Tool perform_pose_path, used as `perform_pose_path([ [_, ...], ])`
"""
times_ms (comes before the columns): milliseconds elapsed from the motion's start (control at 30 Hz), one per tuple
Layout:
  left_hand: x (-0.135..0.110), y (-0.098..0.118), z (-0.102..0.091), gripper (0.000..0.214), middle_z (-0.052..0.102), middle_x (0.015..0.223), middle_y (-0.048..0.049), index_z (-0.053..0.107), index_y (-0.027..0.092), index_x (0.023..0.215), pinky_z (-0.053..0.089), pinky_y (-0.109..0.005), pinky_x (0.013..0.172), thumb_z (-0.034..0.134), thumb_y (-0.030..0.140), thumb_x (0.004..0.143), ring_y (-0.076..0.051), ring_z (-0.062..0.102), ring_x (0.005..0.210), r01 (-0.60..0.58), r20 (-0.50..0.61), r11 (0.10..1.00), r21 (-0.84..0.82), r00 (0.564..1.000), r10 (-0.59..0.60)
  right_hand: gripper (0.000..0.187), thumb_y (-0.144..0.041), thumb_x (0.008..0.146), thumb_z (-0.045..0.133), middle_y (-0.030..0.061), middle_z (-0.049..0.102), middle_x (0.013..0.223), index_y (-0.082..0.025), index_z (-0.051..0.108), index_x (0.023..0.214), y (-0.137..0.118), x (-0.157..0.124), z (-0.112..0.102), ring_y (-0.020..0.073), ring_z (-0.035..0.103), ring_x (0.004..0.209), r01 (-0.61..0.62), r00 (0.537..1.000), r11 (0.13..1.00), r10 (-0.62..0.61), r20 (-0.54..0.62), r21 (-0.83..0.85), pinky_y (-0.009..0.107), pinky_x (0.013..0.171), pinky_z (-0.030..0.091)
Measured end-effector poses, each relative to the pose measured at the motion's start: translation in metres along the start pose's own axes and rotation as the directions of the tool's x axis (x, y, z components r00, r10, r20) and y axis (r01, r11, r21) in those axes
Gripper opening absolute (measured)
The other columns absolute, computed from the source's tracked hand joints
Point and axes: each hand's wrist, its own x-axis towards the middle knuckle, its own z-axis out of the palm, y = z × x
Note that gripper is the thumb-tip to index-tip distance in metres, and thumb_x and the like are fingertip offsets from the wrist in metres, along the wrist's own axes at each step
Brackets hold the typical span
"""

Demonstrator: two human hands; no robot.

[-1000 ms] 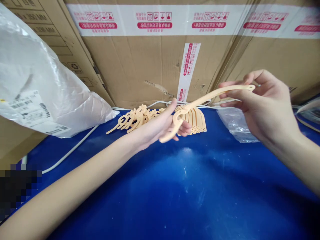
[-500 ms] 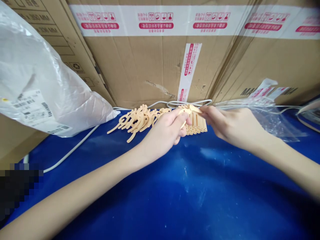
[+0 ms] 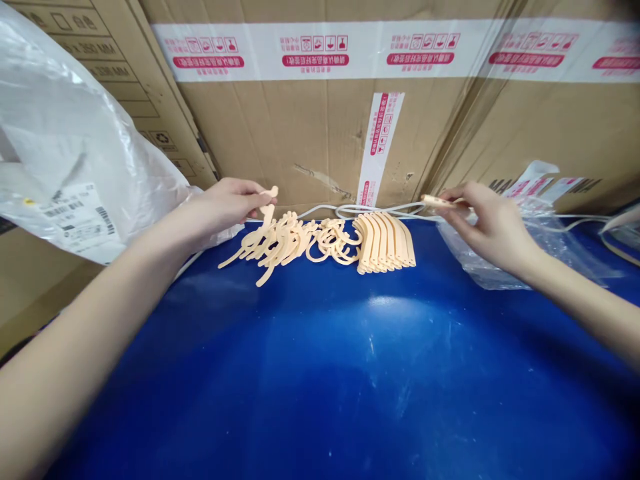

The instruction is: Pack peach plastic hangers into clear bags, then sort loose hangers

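Observation:
My left hand [image 3: 235,205] pinches a notched, peach-coloured plastic hanger arm [image 3: 269,212] above the left end of a loose pile of similar notched arms [image 3: 285,247]. To the right, my right hand [image 3: 485,217] grips another peach-coloured hanger arm [image 3: 434,201] by one end; fingers hide part of it. This one is raised over a clear plastic bag [image 3: 480,267]. Between the hands lie a small heap of curved hooks [image 3: 333,247] and a neat row of stacked, bent hanger arms [image 3: 385,243].
A blue surface [image 3: 320,373] spreads out in front of me. Large cardboard boxes [image 3: 280,133] stand along its back. A white cable [image 3: 320,209] runs at their foot. On the left leans a bulky plastic-wrapped package [image 3: 95,153] with labels.
My hands were together over the row of stacked arms, both on hanger pieces. They have parted: the left has gone left to the loose pile, the right has moved right.

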Motion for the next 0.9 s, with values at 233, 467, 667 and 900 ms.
perform_pose_path([
  [233,0.015,-0.047,0.012,0.029,0.063,0.066,-0.0031,0.066,0.019,0.083,0.042,-0.027,0.058,0.059,0.047,0.076,-0.016,0.056,0.061,0.171,0.071,0.981,0.089,0.982,-0.177,0.016,-0.027,0.096,0.052,0.0094,0.075,0.108,-0.021,0.067,0.098,0.011,-0.018,0.018,0.0252,0.068,0.104,0.271,0.96,0.96,-0.265,0.094,-0.063,0.042,0.087,0.054],
  [467,0.013,-0.053,0.019,0.03,0.07,0.086,-0.005,0.064,0.019,0.085,0.04,-0.028,0.064,0.061,0.048,0.079,-0.018,0.061,0.075,0.116,0.015,0.97,0.213,0.992,-0.121,0.015,-0.024,0.095,0.058,0.0099,0.073,0.098,-0.021,0.072,0.098,0.008,-0.027,0.022,0.0224,0.065,0.087,0.36,0.932,0.923,-0.352,0.081,-0.135,0.038,0.075,0.053],
  [667,-0.006,-0.026,0.034,0.028,0.068,0.092,-0.0041,0.057,0.021,0.101,0.036,-0.029,0.064,0.05,0.046,0.094,-0.018,0.06,0.077,0.03,-0.236,0.947,0.321,0.971,0.049,0.02,-0.025,0.098,0.051,0.0111,0.072,0.107,-0.019,0.07,0.102,0.01,-0.033,0.028,0.0215,0.068,0.096,0.365,0.925,0.926,-0.349,0.147,-0.099,0.035,0.08,0.057],
  [900,-0.058,0.037,0.067,0.031,0.068,0.092,-0.0006,0.057,0.02,0.108,0.038,-0.029,0.064,0.043,0.047,0.101,-0.017,0.063,0.075,-0.273,-0.051,0.921,0.277,0.953,0.298,0.025,-0.022,0.1,0.044,0.0102,0.071,0.111,-0.019,0.068,0.106,0.009,-0.027,0.037,0.0213,0.072,0.095,0.333,0.924,0.942,-0.32,0.209,-0.034,0.038,0.08,0.06],
])
